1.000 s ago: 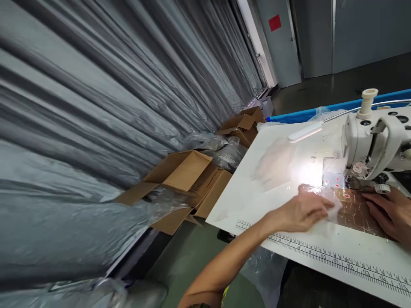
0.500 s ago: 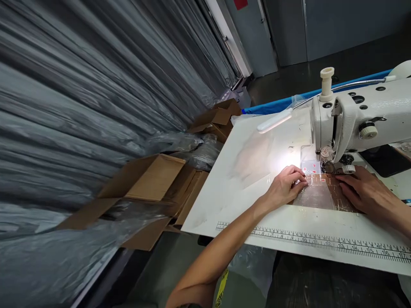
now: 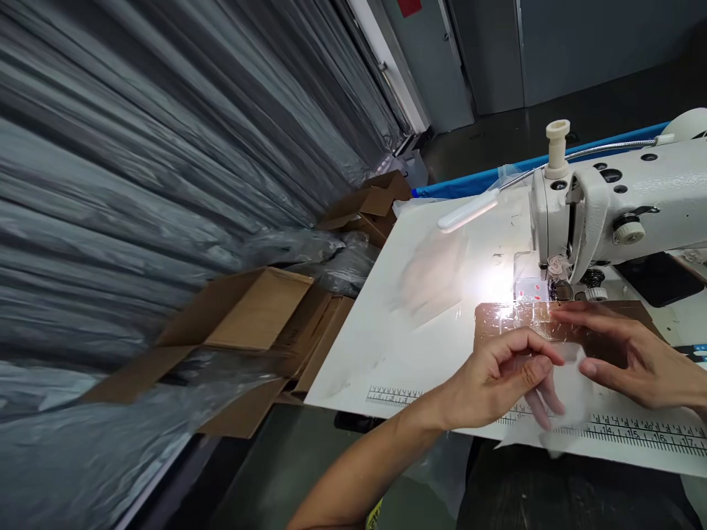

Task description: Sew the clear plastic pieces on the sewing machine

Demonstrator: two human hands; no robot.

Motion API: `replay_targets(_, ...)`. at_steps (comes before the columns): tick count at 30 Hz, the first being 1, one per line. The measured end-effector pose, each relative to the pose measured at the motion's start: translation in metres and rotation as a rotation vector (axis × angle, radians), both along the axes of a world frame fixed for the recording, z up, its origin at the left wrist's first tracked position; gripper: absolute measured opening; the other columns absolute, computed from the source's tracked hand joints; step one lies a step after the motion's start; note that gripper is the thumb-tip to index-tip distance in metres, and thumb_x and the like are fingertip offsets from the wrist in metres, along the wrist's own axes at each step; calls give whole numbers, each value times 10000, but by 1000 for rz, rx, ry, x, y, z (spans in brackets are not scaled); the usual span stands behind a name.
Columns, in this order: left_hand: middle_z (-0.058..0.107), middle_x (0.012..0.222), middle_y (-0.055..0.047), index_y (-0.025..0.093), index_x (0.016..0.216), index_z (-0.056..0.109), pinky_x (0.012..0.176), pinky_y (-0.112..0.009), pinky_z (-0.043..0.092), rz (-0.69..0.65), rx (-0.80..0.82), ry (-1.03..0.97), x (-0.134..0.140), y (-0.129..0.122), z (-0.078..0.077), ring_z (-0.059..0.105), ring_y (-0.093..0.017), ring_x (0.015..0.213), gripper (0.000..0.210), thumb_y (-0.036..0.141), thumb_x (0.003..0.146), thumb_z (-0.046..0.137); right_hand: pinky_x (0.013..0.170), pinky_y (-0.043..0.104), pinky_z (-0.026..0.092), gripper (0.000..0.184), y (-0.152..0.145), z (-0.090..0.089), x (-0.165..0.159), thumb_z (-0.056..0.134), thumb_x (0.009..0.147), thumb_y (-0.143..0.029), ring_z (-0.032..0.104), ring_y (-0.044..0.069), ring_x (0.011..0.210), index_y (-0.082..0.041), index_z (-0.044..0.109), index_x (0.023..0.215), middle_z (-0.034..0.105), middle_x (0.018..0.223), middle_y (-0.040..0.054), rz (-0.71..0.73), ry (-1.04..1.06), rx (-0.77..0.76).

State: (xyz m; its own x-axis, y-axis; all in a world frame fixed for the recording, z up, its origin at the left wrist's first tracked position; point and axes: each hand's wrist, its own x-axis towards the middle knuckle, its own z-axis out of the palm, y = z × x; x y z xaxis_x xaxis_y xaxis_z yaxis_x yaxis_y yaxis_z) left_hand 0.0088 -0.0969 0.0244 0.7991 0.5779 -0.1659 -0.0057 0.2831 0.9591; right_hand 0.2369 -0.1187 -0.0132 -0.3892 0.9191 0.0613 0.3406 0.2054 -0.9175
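Note:
My left hand (image 3: 505, 379) is closed in a pinch on a thin translucent sheet (image 3: 573, 390), which hangs over the ruler marks at the table's front. My right hand (image 3: 641, 357) lies spread, its fingertips on a shiny brown sheet (image 3: 489, 322) and its thumb close to the translucent sheet. That brown sheet rests flat just in front of the sewing machine (image 3: 657, 195). Beside the presser foot is a small plate with red marks (image 3: 529, 289). A thread tangle (image 3: 559, 266) partly covers the needle area.
A lit lamp (image 3: 468, 212) on a bendable neck shines on the white table (image 3: 353, 353). A pale translucent stack (image 3: 434, 276) lies left. Right, a dark phone-like slab (image 3: 660, 278) sits under the machine arm. Open cardboard boxes (image 3: 262, 305) and a grey curtain (image 3: 138, 147) stand left.
My left hand has drawn the translucent sheet off the brown sheet, toward the table's front edge. My right hand has shifted slightly, its thumb now apart from its fingers.

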Motion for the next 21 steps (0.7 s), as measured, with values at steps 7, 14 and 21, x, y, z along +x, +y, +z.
replay_targets(7,577,678,36,152,1023,554,359,-154,431,193,202,169,-9,24,-15,590,-81,469,383,515,911,603,696,357,596,635,-8,-4,-18,613,851,-544,683,217,841,-212,554,1389,716,950,88,123,68,-194)
replay_targets(14,665,760,-10,161,1021,598,525,-227,487,432,1007,649,-35,66,-49,606,-115,578,163,244,957,474,574,316,563,384,11,-26,-9,573,858,-403,643,166,613,-174,660,1155,692,783,51,-313,-94,-27)
replay_targets(21,696,1034,-95,155,1065,641,726,-319,525,142,1689,520,-18,82,-46,653,-188,884,220,176,992,435,497,302,495,199,15,-22,1,513,870,-346,648,201,666,-224,668,901,670,842,77,-524,-344,271)
